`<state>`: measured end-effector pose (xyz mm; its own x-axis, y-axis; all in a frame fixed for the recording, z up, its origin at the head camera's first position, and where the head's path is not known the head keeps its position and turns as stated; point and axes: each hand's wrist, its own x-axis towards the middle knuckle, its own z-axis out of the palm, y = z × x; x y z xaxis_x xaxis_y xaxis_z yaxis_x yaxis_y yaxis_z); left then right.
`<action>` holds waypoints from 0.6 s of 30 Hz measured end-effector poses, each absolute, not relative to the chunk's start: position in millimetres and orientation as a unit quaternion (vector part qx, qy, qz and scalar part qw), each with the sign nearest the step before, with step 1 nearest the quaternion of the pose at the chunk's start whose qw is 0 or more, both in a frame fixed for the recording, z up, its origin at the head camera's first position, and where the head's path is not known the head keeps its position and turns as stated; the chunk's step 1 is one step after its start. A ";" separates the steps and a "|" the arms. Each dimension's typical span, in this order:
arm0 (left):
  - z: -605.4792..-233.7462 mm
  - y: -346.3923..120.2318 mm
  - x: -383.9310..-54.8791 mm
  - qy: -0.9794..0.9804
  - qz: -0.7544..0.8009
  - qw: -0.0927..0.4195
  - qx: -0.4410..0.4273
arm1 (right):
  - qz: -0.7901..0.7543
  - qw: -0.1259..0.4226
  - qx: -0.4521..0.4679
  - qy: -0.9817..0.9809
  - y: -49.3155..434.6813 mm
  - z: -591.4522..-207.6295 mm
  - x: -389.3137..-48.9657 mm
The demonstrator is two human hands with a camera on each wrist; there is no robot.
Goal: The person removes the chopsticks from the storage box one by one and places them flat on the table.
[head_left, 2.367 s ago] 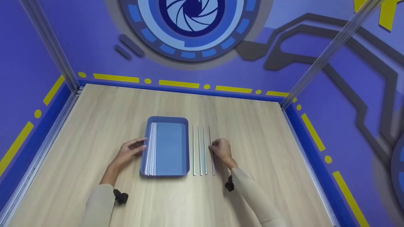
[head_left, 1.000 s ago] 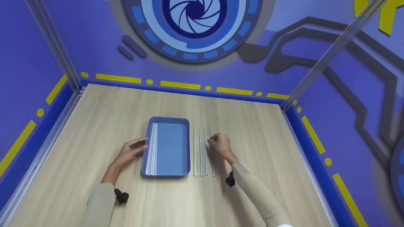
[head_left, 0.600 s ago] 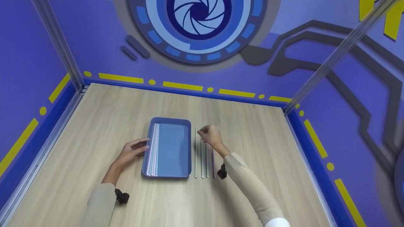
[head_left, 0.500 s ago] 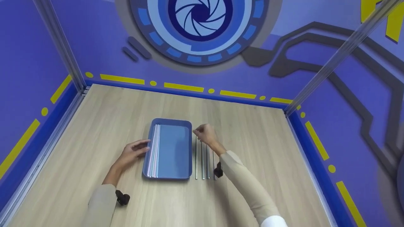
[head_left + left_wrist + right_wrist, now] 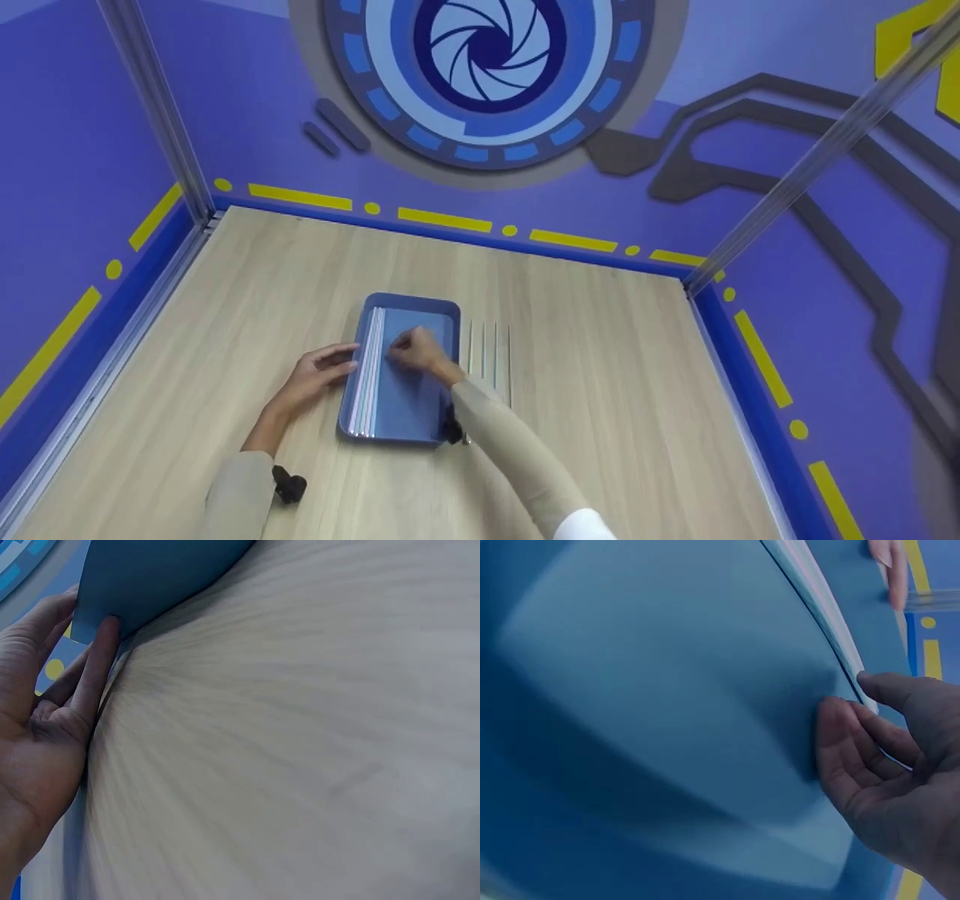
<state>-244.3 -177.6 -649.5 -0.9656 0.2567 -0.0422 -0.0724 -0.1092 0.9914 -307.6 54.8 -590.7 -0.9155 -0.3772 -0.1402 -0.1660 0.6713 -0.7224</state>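
Note:
A blue rectangular tray [image 5: 416, 301] lies on the table, with several slim, shiny metal sticks [image 5: 366, 382], like chopsticks, side by side along its left side. My left hand [image 5: 311, 379] touches the tray's left wall with extended fingertips; the left wrist view shows fingers against the outer wall [image 5: 150, 592]. Inside the tray my right hand [image 5: 421, 350] hovers just right of those sticks. In the right wrist view, the thumb and fingertips of that hand [image 5: 900, 772] stand apart beside the bundle [image 5: 821, 600], and no stick is plainly gripped.
Several similar sticks [image 5: 496, 352] lie spaced apart on the wooden table [image 5: 592, 375] to the right of the tray, their lower parts partly hidden by my right sleeve [image 5: 510, 450]. Blue panels [image 5: 255, 127] and metal posts [image 5: 165, 112] border the table.
My right hand has moved left from the sticks on the table, over the tray's right rim, into the tray. My left hand stays at the tray's left wall. The head view has shifted slightly.

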 end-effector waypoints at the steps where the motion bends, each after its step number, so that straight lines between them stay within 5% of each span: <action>1: -649.6 -178.2 -243.4 0.660 0.739 0.112 0.071 | -0.383 0.144 -0.142 0.901 50.6 -593.8 -305.0; 18: -647.6 -178.4 -245.2 0.663 0.735 0.115 0.080 | -0.392 0.142 -0.051 0.907 31.8 -596.2 -299.4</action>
